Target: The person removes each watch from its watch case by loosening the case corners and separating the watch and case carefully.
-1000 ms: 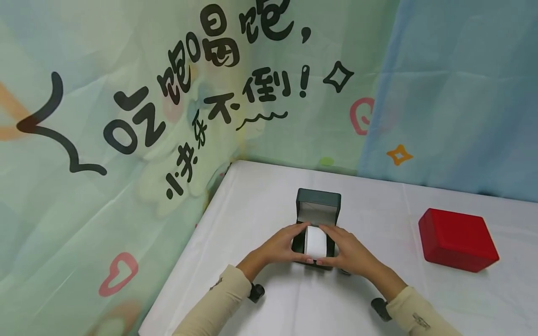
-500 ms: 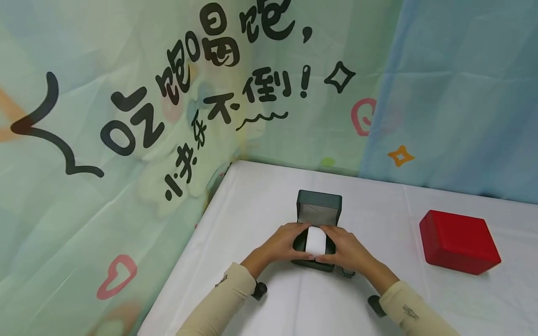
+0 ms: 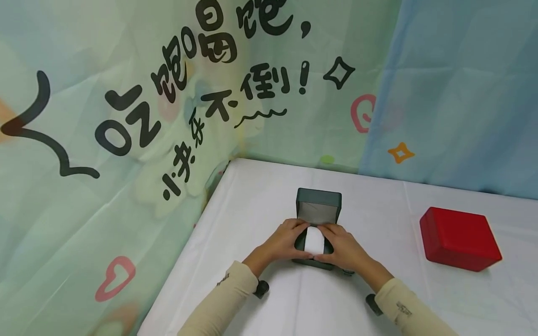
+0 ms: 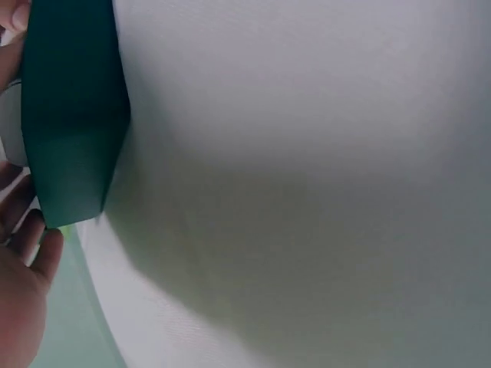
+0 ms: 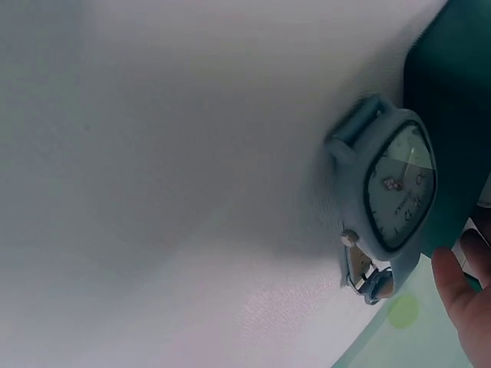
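Note:
In the head view a dark green watch box point(image 3: 319, 198) stands with its lid up and its grey lining showing. A white watch cushion point(image 3: 314, 240) sits in the lower half of the box. My left hand point(image 3: 283, 240) grips the cushion from the left, thumb at the near end and fingers at the far end. On the opposite side my right hand point(image 3: 344, 245) holds it the same way. Close beside the box lies a pale blue-grey wristwatch point(image 5: 399, 184), its dial tilted toward the box in the right wrist view; from the head it is mostly hidden by my right hand.
A red box point(image 3: 460, 238) is on the right of the white-covered table point(image 3: 260, 196). Behind and to the left hangs a printed cloth backdrop point(image 3: 294, 140) that meets the table's far and left edges.
Both thumbs and the cushion have shifted slightly away from me, and more of the green box's near edge shows. The watch and red box have stayed in place.

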The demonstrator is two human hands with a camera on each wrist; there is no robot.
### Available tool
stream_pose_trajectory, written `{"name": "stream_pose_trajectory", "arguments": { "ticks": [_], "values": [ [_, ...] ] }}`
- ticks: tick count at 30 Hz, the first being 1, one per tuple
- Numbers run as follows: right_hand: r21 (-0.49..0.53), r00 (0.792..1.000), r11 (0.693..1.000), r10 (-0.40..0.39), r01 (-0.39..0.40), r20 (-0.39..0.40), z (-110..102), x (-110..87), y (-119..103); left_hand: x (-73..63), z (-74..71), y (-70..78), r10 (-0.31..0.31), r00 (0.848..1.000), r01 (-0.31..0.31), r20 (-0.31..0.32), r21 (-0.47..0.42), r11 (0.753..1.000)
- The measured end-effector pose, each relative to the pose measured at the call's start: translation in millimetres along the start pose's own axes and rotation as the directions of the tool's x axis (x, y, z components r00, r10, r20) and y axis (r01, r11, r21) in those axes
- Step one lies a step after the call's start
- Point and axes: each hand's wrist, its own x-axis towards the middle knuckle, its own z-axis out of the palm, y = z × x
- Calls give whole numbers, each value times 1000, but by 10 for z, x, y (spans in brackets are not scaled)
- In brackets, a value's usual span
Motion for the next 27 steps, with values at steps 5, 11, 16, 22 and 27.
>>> {"name": "stream_pose_trajectory", "arguments": {
  "ticks": [5,11,16,22,27],
  "values": [
    [-38,1000,999,-2,2,-5,-17,24,-21,35,-45,59,-33,999,32,30,30,999],
    [-94,1000,995,12,-12,0,-42,68,-56,80,-102,136,-95,995,93,42,53,994],
    [-113,999,993,31,-26,40,-30,98,-55,109,-108,180,-163,984,160,78,47,986],
    [-51,998,998,28,-25,53,-19,46,-20,82,-46,162,-142,987,142,75,-1,990],
    [69,998,998,-2,-2,55,-31,-11,2,-9,58,102,-98,995,96,-25,-66,993]
  ]
}}
